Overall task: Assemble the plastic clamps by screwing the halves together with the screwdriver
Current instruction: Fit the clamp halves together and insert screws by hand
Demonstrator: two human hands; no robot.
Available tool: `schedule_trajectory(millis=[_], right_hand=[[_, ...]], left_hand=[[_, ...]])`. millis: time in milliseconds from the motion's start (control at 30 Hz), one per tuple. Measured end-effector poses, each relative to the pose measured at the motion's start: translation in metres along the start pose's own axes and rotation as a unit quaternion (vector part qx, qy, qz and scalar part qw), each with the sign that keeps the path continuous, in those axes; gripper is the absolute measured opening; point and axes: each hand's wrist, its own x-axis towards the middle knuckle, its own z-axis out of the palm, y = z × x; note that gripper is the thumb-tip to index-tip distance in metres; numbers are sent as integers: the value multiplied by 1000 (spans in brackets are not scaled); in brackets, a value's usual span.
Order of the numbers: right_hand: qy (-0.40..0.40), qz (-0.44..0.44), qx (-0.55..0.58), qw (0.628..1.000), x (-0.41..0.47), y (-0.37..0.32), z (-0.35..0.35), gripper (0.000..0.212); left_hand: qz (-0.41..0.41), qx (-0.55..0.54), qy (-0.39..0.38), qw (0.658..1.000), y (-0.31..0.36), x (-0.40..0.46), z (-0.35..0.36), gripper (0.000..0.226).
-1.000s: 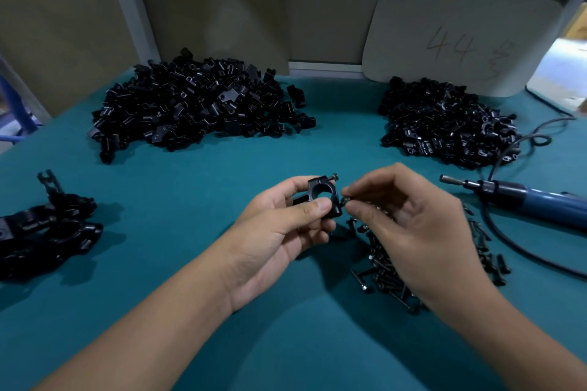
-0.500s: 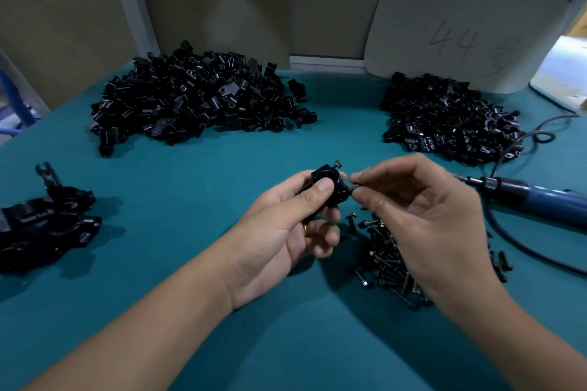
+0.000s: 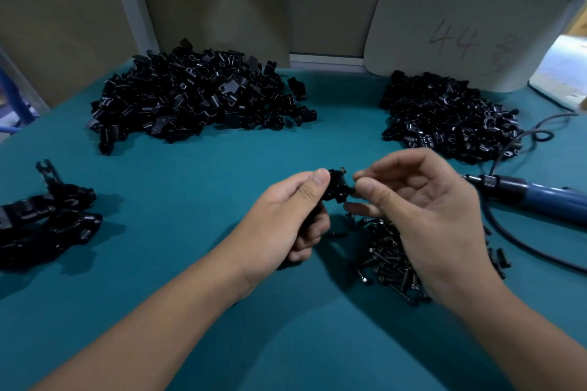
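My left hand (image 3: 286, 216) grips a black plastic clamp (image 3: 337, 187) above the teal table, thumb on top. A screw head sticks up from the clamp's top edge. My right hand (image 3: 422, 209) meets the clamp from the right, thumb and forefinger pinching a small screw against its side; the screw itself is mostly hidden by the fingertips. A loose pile of black screws (image 3: 390, 260) lies under my right hand. The blue electric screwdriver (image 3: 533, 197) lies on the table to the right, tip pointing left, untouched.
Two heaps of black clamp halves sit at the back, a large one (image 3: 197, 101) left and a smaller one (image 3: 451, 120) right. Assembled clamps (image 3: 44, 219) lie at the left edge. The screwdriver's cable (image 3: 514, 149) loops at right. A white board (image 3: 460, 32) leans on the wall.
The clamp has been turned in my left hand, its round opening no longer facing me. My right hand's fingertips have closed in against the clamp's right side.
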Motion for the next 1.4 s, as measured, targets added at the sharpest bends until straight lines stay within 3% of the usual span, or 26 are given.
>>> schedule_trajectory(millis=[167,267,367,500,600,800,1133,1400], right_hand=[[1,8,38,999,2,2,-1,15],[2,6,39,999,3,3,-1,15],[8,-8,40,999,3,1,-1,16],[1,-25,41,999,2,-3,-2,19],[-28,-39,66,997,0,-5,-1,20],[-28,-34,-5,999,3,-6,-4,17],[-75,-63,-30,995,2,-4,-5,25],[-65,-101,-179,976,-2,-3,-7,17]], left_hand=[[17,18,-14,1000,-3,-3,2,30],[22,-9,-43,999,-4,-2,2,42],[74,34,-64,995,-7,-1,2,50],[142,152,-26,978,-10,0,2,43],[158,170,-6,973,-7,1,6,38],[189,169,33,967,-4,-1,6,41],[157,79,13,984,-5,2,4,29],[136,126,16,983,-7,-3,2,25]])
